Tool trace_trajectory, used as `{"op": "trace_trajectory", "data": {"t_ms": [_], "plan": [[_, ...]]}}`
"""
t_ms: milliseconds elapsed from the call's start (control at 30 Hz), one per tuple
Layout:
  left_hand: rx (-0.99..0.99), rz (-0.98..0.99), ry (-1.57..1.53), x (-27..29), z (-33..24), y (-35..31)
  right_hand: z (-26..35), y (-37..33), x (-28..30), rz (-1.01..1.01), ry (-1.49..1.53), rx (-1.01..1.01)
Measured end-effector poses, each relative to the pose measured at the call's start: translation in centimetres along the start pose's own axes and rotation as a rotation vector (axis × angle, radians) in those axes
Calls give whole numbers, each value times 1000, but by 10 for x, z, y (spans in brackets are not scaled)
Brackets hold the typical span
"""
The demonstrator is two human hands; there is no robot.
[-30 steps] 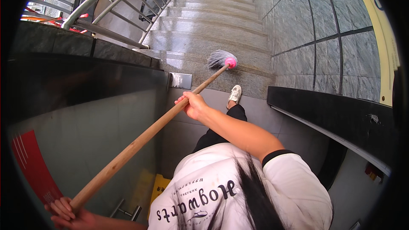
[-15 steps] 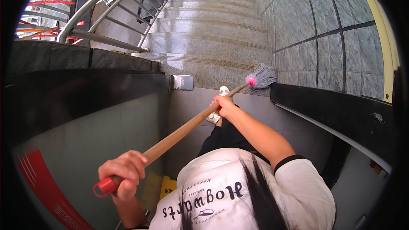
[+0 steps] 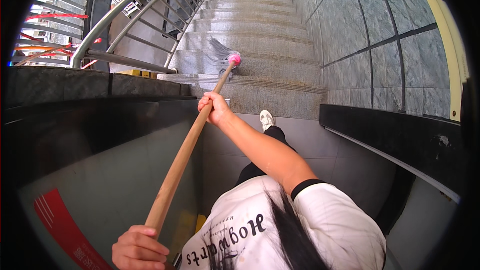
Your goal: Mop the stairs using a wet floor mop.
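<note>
Clasped by the near left hand (image 3: 140,248) and far right hand (image 3: 215,107), the wooden-handled grey string mop (image 3: 186,154) is best pressed flat.

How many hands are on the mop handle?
2. The left hand grips the mop handle low in the picture, and the right hand grips it farther up, nearer the mop head.

A metal railing (image 3: 95,31) runs along the left, a grey tiled wall (image 3: 385,65) along the right.

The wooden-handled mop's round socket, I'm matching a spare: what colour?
Pink round socket, clearest in head view.
</note>
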State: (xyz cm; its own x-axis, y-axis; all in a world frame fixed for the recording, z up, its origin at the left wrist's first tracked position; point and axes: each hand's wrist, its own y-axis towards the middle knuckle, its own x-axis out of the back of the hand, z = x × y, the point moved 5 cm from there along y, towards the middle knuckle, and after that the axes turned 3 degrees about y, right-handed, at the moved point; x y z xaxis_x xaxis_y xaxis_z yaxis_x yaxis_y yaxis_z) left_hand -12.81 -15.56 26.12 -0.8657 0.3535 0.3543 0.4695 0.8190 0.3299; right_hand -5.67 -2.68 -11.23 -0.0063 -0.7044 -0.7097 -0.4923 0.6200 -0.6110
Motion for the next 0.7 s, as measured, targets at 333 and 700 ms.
{"op": "trace_trajectory", "data": {"t_ms": [333,700], "plan": [[103,-799,-157,48,68,-36,57,-6,-17,24,7,141],[628,-249,-426,-115,288,169,323,-22,89,-793,-134,611]]}}
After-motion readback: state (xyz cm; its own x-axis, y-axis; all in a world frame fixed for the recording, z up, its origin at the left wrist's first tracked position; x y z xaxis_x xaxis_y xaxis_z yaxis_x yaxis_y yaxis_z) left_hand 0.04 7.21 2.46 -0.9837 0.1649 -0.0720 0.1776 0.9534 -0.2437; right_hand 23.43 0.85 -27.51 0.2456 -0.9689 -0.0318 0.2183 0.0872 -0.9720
